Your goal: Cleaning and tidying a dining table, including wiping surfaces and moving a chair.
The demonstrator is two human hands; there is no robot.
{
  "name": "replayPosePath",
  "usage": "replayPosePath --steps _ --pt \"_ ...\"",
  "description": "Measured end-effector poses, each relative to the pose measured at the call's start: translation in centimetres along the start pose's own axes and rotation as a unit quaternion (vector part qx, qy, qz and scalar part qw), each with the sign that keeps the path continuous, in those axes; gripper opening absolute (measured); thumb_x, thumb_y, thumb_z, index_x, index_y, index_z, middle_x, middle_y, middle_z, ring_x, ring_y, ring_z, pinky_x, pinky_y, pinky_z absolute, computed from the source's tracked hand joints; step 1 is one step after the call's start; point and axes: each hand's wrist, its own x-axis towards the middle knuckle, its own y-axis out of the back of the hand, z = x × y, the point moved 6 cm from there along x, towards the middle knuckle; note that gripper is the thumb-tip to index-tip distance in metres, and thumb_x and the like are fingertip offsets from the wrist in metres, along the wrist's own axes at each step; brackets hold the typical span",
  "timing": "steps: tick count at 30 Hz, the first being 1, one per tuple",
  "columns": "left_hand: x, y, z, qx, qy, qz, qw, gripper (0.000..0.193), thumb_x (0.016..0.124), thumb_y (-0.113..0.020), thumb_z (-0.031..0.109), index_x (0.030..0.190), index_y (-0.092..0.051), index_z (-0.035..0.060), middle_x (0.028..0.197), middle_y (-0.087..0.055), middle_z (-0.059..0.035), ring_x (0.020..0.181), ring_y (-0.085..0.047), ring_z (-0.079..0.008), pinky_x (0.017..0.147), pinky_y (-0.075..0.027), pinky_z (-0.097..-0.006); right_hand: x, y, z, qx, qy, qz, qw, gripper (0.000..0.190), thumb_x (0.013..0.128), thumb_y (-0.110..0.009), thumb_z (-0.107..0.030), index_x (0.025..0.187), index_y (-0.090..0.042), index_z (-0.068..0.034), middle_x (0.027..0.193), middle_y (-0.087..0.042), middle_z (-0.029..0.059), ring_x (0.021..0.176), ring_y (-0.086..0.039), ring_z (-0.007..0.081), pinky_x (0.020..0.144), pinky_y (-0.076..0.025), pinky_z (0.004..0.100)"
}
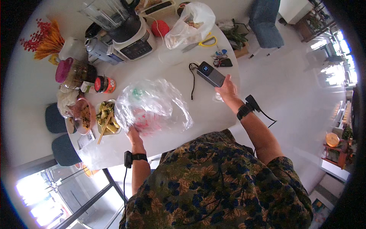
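My left hand (134, 136) grips the near left edge of a crumpled clear plastic bag (157, 106) with red and green print; its fingertips are partly hidden by the film. In my right hand (228, 90) is the near end of a dark grey power bank (211, 75) with a small lit round display. A short black cable (192, 83) leads from its far end and trails on the white table (177, 65). Beyond the power bank lie a black key fob (226, 62) and yellow-handled scissors (207, 42).
Left of the bag stand a dish of food (107, 117) with chopsticks (104, 128) across it, a pink-tinted bowl (83, 116) and a red-lidded jar (105, 84). At the back are a blender (131, 37), a red ball (160, 28) and a filled white plastic bag (191, 25).
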Motion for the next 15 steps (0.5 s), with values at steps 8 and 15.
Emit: replayPosePath --steps 8,15 --pt "-0.9 -0.1 0.6 0.070 -0.020 -0.018 0.997 0.016 0.083 -0.047 0.012 0.089 -0.056 0.0006 0.075 -0.058 -0.0055 0.063 -0.056 -0.0164 0.057 -0.045 -0.0278 2.3 -1.1 -0.9 0.003 0.010 0.023 1.000 0.057 0.066 -0.070 -0.025 0.104 -0.035 0.001 0.083 -0.061 0.0235 0.080 -0.061 0.0401 0.071 -0.049 0.0459" --pt "-1.5 -1.0 0.1 0.070 -0.024 0.004 0.997 0.017 0.086 -0.047 0.014 0.094 -0.055 0.0017 0.076 -0.057 -0.0047 0.061 -0.054 -0.0146 0.056 -0.045 -0.0260 3.8 -0.6 -1.7 0.000 0.018 0.014 1.000 0.060 0.066 -0.072 -0.026 0.104 -0.035 0.001 0.085 -0.061 0.0242 0.083 -0.060 0.0405 0.074 -0.049 0.0447"
